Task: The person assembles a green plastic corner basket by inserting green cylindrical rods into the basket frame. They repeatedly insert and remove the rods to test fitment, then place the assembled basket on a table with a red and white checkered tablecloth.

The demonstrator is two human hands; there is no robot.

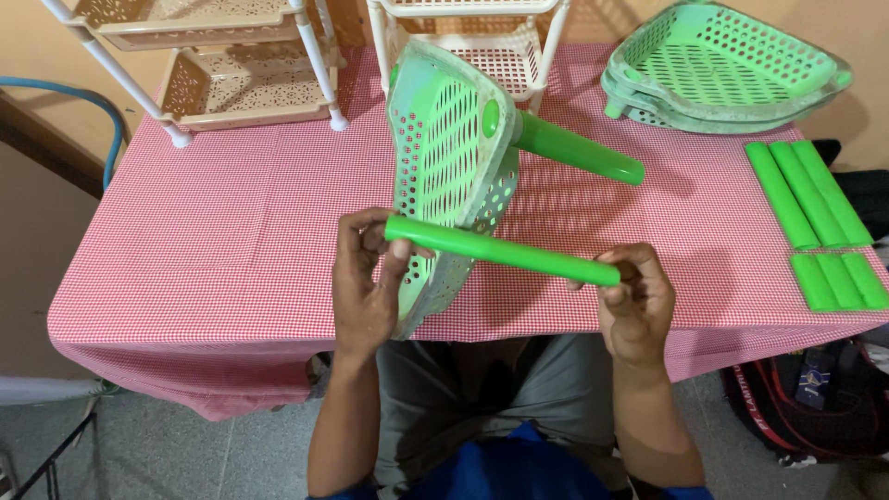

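The left hand point(363, 287) grips the lower corner of a green perforated tray point(449, 176), fingers curled shut around its rim, holding it on edge above the red checked table point(213, 241). The right hand point(634, 301) is closed around the far end of a green tube point(500, 250), which lies nearly level across the front of the tray, its other end at the left fingers. A 2nd tube point(579, 153) already sticks out from the tray's upper corner, pointing right. The tray is held in front of the person's chest, over the table's near edge. At the right edge of the table lie 3 long tubes point(806, 190) side by side and 3 short ones point(838, 281) below them. A stack of green trays point(722, 69) sits at the far right, and 2 beige racks point(222, 65) stand at the far side.
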